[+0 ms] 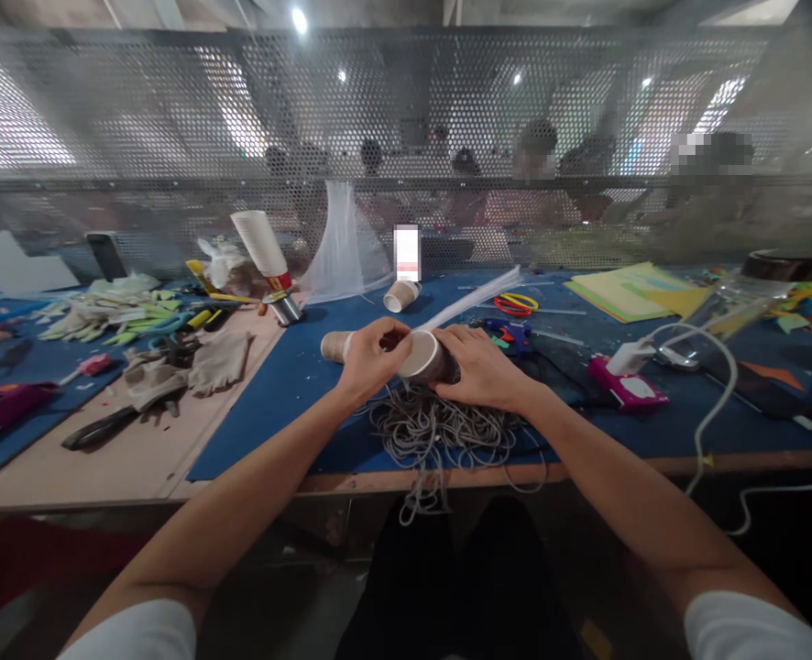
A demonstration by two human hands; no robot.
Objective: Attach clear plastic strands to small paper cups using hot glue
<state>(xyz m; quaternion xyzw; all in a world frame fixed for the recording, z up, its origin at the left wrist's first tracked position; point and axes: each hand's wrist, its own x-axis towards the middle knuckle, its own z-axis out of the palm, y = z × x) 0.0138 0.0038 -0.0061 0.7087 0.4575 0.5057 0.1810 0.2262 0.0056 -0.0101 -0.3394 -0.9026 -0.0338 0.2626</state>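
A paper cup [421, 356] lies on its side above the blue table top, its pale round end towards me. My right hand [478, 367] is closed around the cup's right side. The fingers of my left hand [378, 359] are pinched together at the left edge of the cup; whatever is between them is hidden. Below the cup spreads a loose tangle of grey cord [440, 429], with some loops hanging over the table's front edge. Beside my left hand lies a cord-wrapped cup [335, 346], partly covered by the hand.
Another wrapped cup [401, 296] lies behind, near clear sticks [475, 298] and a blue glue gun [509, 335]. Left are stacked paper cups [258, 240], gloves [219, 362] and scissors [114, 423]. Right are a magenta power strip [627, 385], white cable [712, 422] and coloured paper [630, 291].
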